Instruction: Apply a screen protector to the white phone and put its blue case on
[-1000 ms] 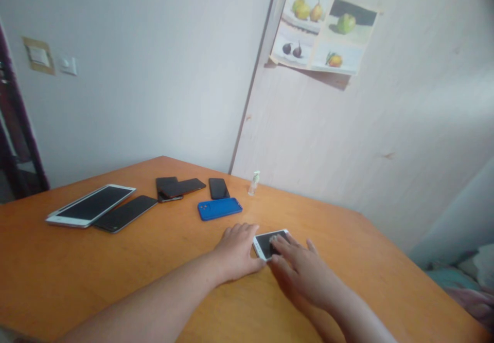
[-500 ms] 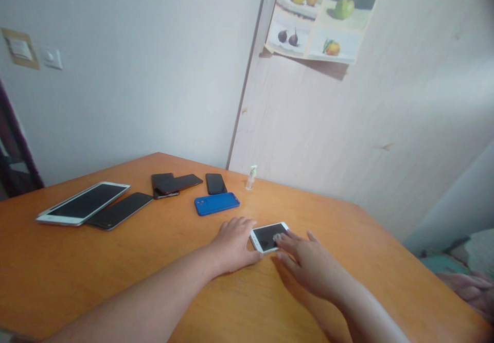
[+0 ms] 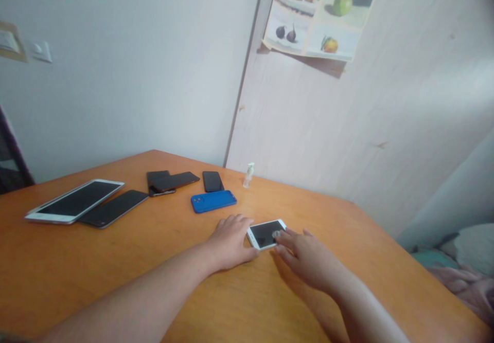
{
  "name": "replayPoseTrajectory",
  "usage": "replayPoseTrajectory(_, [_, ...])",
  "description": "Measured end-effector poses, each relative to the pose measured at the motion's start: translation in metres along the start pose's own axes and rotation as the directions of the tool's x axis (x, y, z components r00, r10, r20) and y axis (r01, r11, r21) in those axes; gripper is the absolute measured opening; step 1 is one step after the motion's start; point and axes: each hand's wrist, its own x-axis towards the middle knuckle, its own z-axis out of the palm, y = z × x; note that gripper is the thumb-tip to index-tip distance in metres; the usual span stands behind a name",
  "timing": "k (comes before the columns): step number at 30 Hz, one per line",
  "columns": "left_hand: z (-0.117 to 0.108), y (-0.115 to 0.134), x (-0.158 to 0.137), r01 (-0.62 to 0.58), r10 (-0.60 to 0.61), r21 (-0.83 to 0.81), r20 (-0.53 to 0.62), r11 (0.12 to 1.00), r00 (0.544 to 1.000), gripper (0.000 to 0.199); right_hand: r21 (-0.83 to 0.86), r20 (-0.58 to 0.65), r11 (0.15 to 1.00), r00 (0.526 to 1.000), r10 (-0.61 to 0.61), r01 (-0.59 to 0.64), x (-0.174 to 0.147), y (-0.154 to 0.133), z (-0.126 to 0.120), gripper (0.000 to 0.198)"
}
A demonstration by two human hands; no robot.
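A white smartphone (image 3: 262, 233) with a dark screen lies face up on the wooden table. My left hand (image 3: 230, 241) is curved around its left end, the fingers at the far corner and the thumb at the near corner. My right hand (image 3: 304, 254) reaches over the right end, fingers stretched out and fingertips on the screen. The right thumb is apart from the fingers, near the phone's front edge. A small pale patch shows at the right fingertips; whether it is a reflection or a thing cannot be made out.
Behind the hands lie a blue phone case (image 3: 214, 201), a black phone (image 3: 213, 181) and two overlapping dark phones (image 3: 175, 180). A small pump bottle (image 3: 248, 175) stands near the wall. At left, a white tablet (image 3: 79, 199) lies beside a large dark phone (image 3: 116, 208).
The camera view has shifted slightly, so everything appears a little further left and higher. Both hands keep their places at the white smartphone.
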Motion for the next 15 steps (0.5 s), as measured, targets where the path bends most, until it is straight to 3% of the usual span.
replayPoseTrajectory(4, [0.002,-0.001,0.000,-0.005,0.005,-0.008,-0.019,1.000,1.000,0.059,0.140,-0.008,0.962,0.972,-0.236,0.235,-0.005,-0.026,0.001,0.039])
replayPoseTrajectory(11, [0.001,0.002,0.000,0.030,-0.030,-0.016,0.001,0.999,1.000,0.060,0.179,-0.052,0.956,0.973,-0.226,0.232,0.010,-0.035,0.015,0.040])
replayPoseTrajectory(15, [0.002,0.001,0.001,0.016,-0.016,-0.014,-0.010,1.000,1.000,0.066,0.190,-0.020,0.951,0.969,-0.245,0.244,0.005,-0.028,0.010,0.040])
